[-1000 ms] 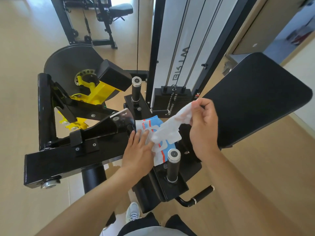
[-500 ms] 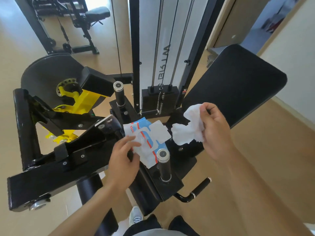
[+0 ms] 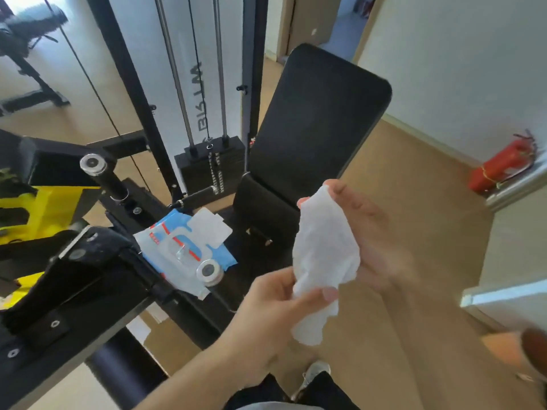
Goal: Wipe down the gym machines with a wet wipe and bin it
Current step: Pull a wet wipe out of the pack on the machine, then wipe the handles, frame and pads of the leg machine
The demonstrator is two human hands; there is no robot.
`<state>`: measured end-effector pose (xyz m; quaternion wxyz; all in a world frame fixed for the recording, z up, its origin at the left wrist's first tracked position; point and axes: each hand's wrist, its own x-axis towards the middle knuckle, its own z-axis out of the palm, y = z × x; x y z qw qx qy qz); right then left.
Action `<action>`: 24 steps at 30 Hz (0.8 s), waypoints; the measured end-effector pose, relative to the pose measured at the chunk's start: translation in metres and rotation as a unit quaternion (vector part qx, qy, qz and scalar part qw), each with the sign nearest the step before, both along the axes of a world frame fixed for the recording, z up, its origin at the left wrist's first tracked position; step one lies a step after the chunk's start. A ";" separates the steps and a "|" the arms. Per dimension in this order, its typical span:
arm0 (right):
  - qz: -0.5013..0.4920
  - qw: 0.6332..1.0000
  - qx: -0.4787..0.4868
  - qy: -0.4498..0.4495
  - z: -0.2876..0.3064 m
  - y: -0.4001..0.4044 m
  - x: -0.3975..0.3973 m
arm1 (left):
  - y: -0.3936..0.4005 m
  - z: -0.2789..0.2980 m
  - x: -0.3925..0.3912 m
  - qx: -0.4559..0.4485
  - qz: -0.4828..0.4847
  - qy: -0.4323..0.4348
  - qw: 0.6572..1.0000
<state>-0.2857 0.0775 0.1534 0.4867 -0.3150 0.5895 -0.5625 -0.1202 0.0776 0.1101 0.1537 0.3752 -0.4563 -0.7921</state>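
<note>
A white wet wipe point(image 3: 324, 255) hangs crumpled between both of my hands, in front of the black gym machine. My right hand point(image 3: 376, 238) holds its upper part, palm turned toward me. My left hand point(image 3: 275, 309) pinches its lower edge with thumb and fingers. The blue and white wipe pack point(image 3: 183, 247) lies on the machine's seat frame with its flap lifted, to the left of my hands. The black back pad point(image 3: 316, 119) stands tilted behind the wipe.
The weight stack point(image 3: 213, 164) with guide rods and cable stands behind the seat. A black arm with yellow parts point(image 3: 44, 208) sticks out at left. A chrome-capped post point(image 3: 208, 273) rises beside the pack. A red fire extinguisher point(image 3: 503, 167) lies by the right wall.
My left hand left the wipe pack and came right to take the wipe's lower edge. The right hand carried the wipe down and right. The view swung to the right.
</note>
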 end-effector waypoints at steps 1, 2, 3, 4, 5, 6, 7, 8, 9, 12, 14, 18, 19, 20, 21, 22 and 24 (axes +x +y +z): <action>-0.020 1.000 0.008 0.000 -0.001 0.003 -0.007 | 0.005 -0.008 -0.009 0.019 0.014 0.011 1.000; -0.037 0.999 0.022 0.024 -0.004 0.008 -0.016 | 0.009 -0.013 -0.016 0.030 0.030 0.019 0.999; -0.058 0.996 0.033 0.057 -0.008 0.014 -0.026 | 0.013 -0.018 -0.024 0.038 0.044 0.025 0.998; -0.070 0.992 0.039 0.095 -0.014 0.021 -0.037 | 0.016 -0.025 -0.031 0.042 0.052 0.027 0.997; -0.079 0.989 0.033 0.124 -0.021 0.028 -0.047 | 0.019 -0.030 -0.040 0.042 0.056 0.017 0.997; -0.068 0.987 0.017 0.142 -0.027 0.036 -0.058 | 0.022 -0.035 -0.049 0.039 0.061 -0.002 0.997; -0.037 0.988 -0.009 0.151 -0.031 0.044 -0.067 | 0.023 -0.045 -0.059 0.038 0.071 -0.028 0.996; 0.017 0.988 -0.034 0.152 -0.035 0.053 -0.076 | 0.025 -0.054 -0.069 0.039 0.076 -0.042 0.995; 0.092 0.982 -0.041 0.162 -0.038 0.063 -0.085 | 0.028 -0.062 -0.079 0.047 0.081 -0.049 0.994; 0.342 0.896 0.020 0.282 -0.055 0.094 -0.112 | 0.037 -0.083 -0.114 0.122 0.127 -0.040 0.984; 0.327 0.915 0.042 0.232 -0.061 0.109 -0.134 | 0.044 -0.091 -0.135 0.183 0.157 -0.030 0.970; 0.128 0.969 0.048 0.206 -0.097 0.110 -0.192 | 0.066 -0.104 -0.170 0.202 0.204 0.031 0.958; 0.150 0.963 0.078 0.209 -0.107 0.109 -0.202 | 0.071 -0.106 -0.177 0.207 0.206 0.046 0.955; 0.189 0.957 0.124 0.180 -0.118 0.107 -0.208 | 0.076 -0.108 -0.181 0.212 0.201 0.063 0.954; 0.226 0.950 0.165 0.137 -0.129 0.107 -0.211 | 0.081 -0.106 -0.186 0.217 0.198 0.072 0.953; 0.247 0.944 0.197 0.092 -0.140 0.107 -0.211 | 0.084 -0.105 -0.190 0.208 0.200 0.067 0.955; 0.245 0.943 0.224 0.032 -0.156 0.105 -0.210 | 0.085 -0.111 -0.192 0.157 0.223 0.027 0.962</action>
